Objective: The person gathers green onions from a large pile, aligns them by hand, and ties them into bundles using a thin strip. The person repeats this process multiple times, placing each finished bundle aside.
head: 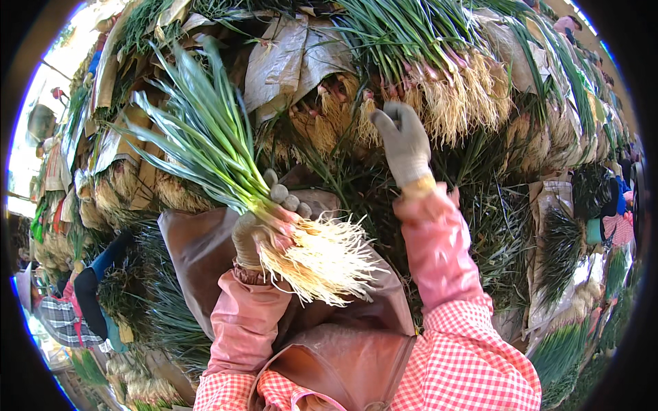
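My left hand (247, 234), in a grey-beige work glove, grips a bunch of green onions (254, 195) around its pale pink stem bases. The green leaves fan up and to the left, and the long whitish roots (329, 262) hang out to the lower right over my lap. My gloved right hand (403, 141) is raised beside the roots of a large pile of green onions (432, 56). Its fingers are curled, with a gap between thumb and forefinger and nothing seen between them. Close by its thumb is a single small reddish bulb with roots (367, 115).
A brown apron (349, 354) covers my lap. Woven sacking (298, 61) drapes over more rooted onions ahead. Loose leaves (498, 231) litter the ground to the right. Other people sit at the left (67, 318) and far right (617, 226), among further onion bundles (560, 354).
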`<state>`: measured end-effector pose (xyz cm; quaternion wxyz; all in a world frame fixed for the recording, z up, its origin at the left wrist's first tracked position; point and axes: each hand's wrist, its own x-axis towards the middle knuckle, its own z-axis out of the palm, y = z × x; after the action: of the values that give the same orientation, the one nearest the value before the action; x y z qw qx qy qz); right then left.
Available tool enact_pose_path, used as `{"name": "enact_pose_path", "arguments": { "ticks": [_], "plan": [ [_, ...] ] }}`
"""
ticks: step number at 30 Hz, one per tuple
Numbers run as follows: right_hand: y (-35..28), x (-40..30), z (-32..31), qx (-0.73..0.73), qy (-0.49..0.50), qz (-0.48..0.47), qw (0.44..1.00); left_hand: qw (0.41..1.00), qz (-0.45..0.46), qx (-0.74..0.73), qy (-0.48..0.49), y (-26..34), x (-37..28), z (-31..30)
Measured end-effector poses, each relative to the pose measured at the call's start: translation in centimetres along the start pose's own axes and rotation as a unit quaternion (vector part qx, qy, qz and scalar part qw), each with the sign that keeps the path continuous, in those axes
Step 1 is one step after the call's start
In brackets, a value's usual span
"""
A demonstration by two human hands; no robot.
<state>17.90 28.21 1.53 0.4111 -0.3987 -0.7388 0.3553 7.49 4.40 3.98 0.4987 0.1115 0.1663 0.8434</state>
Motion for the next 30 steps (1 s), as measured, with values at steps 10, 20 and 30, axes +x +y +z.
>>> {"name": "enact_pose_path", "arguments": {
  "ticks": [10, 20, 30],
  "plan": [
    [-3.0, -2.9, -0.6, 0.495, -0.253, 0.052, 0.830, 0.990, -0.136, -0.029, -0.014, 0.2, -0.1, -1.5],
    [-4.1, -9.0, -1.1, 0.297, -0.197, 0.044, 0.933, 0.984, -0.159, 0.060, 0.049, -0.9, -0.6, -0.5],
    [-4.0, -5.5, -0.7, -0.061, -0.486, 0.037, 0.871, 0.973, -0.197, 0.054, 0.105, 0.3, -3.2, -0.1]
  ]
}}
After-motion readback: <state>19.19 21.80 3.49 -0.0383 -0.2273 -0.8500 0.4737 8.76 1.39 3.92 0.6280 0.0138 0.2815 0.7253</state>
